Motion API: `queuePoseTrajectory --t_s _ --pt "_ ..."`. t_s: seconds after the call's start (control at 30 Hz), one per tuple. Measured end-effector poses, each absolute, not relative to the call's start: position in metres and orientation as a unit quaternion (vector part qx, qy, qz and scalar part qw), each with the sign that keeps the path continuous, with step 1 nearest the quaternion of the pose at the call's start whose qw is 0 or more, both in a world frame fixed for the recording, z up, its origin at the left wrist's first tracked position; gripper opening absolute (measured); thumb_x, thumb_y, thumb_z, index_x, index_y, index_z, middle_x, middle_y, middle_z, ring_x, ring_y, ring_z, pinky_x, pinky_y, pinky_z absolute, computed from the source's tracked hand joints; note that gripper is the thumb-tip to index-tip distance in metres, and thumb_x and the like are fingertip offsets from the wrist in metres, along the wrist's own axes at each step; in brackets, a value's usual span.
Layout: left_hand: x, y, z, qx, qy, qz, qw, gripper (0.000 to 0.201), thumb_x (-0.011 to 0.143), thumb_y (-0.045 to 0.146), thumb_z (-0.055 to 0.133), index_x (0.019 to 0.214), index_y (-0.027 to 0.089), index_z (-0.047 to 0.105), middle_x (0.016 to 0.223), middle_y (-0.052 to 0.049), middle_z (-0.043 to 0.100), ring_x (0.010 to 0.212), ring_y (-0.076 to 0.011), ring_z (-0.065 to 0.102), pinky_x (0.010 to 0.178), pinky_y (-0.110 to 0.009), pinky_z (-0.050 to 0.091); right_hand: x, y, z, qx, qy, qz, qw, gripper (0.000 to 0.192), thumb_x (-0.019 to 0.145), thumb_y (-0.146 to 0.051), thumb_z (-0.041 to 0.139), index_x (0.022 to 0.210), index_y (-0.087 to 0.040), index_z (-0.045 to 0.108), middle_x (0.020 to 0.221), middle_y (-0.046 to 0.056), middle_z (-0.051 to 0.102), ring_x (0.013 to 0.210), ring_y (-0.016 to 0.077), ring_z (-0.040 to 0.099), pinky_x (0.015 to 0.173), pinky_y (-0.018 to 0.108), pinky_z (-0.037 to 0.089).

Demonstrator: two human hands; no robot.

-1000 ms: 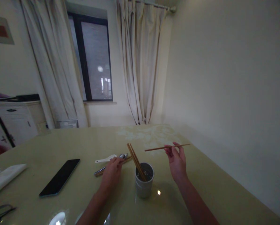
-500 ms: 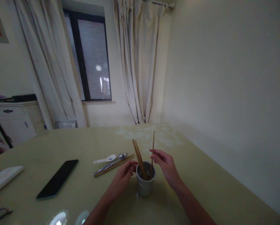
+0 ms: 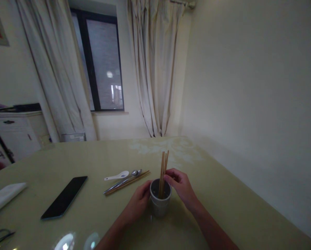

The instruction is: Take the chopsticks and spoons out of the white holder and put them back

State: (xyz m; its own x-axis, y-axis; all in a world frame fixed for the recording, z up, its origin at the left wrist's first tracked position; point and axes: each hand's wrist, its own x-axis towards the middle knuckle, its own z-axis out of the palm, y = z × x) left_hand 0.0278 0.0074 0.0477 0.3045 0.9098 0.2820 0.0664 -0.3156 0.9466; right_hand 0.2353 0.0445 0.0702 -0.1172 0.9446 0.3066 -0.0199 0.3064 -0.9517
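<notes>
Cup (image 3: 160, 205) on table (image 3: 223, 194), w/ chopsticks (image 3: 162, 173) standing upright inside. Left hand (image 3: 138, 203) curled against cup's left side; right hand (image 3: 181, 187) pinching chopsticks just above rim. Risk: cup may tip if sticks get levered sideways. Spoons (image 3: 124, 177) left of cup.

The table (image 3: 67, 156) was a pale yellow-green with a faint whitish floral pattern at its far end. The cup (image 3: 159, 205) was light grey, dark inside, and the chopsticks (image 3: 162, 172) standing in it were reddish-brown wood. Another brown chopstick (image 3: 129, 182) lay beside silver spoons (image 3: 124, 180) and a white spoon (image 3: 117, 177) with a small blue mark. The phone (image 3: 64, 197) was glossy black. The folded cloth (image 3: 3, 198) was white, the curtains (image 3: 155, 69) cream.
</notes>
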Motion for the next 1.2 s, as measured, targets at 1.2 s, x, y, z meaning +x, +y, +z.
queuePoseTrajectory --t_s 1.2 --pt "-0.052 0.038 0.021 0.698 0.698 0.159 0.009 0.024 0.103 0.026 0.045 0.105 0.018 0.068 0.116 -0.011 0.072 0.114 -0.0273 0.067 0.099 -0.036 0.048 0.221 0.064 0.021 -0.395 -0.613 0.448 0.517 0.05 0.086 -0.063 0.068 0.071 -0.016 0.075 0.066 0.002 0.067 0.066 0.0196 0.059 0.06 0.028 0.046"
